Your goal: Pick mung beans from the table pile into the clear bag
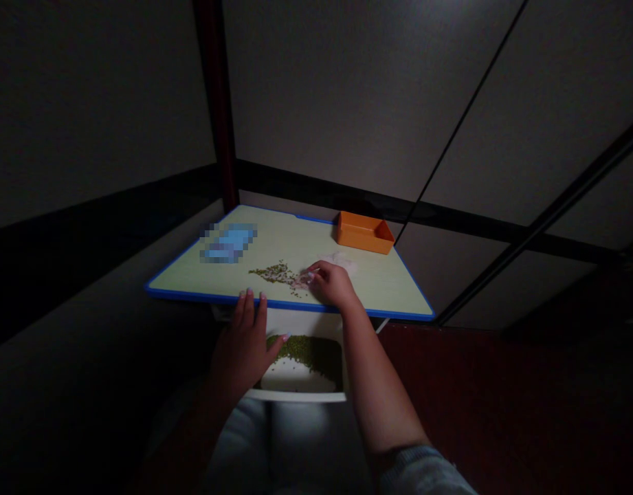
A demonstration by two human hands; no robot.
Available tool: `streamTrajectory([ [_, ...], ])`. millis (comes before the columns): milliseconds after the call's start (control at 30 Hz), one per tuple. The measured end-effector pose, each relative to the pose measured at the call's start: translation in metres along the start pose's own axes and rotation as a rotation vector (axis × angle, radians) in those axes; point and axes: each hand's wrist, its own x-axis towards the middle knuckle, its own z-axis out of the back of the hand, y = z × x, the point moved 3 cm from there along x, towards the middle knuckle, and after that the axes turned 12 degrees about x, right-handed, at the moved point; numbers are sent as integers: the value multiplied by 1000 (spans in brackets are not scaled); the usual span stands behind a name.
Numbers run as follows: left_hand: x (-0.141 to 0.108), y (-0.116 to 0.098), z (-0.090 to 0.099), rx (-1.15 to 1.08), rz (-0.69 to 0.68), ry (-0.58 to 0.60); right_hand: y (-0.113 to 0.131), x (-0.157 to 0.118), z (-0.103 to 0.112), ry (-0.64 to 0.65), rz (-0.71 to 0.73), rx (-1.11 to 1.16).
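Small green beans (272,273) lie scattered over the pale top of a blue-edged table (388,289). My right hand (332,282) reaches over the tabletop at the right end of these beans, its fingers pinched together; whatever may be between them is too small to tell. Beside and behind that hand is a thin whitish patch (339,260), its kind unclear. My left hand (247,344) has its fingers spread, tips at the table's front edge. Its thumb extends over a white tray (300,397) below the tabletop, which contains many more green beans (308,350).
An orange open box (365,237) stands at the table's back right corner. Toward the left lies a light blue item (228,242), blurred by pixelation. Panelled walls (347,89) rise right behind and left of the table. Reddish floor (475,385) shows at the right.
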Motion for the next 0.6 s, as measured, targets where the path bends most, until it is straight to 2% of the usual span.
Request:
streamTrajectory([
  [333, 0, 0, 1, 1, 4, -9, 1, -2, 5, 12, 1, 82],
  [600, 0, 0, 2, -1, 7, 8, -9, -1, -2, 38, -24, 102],
])
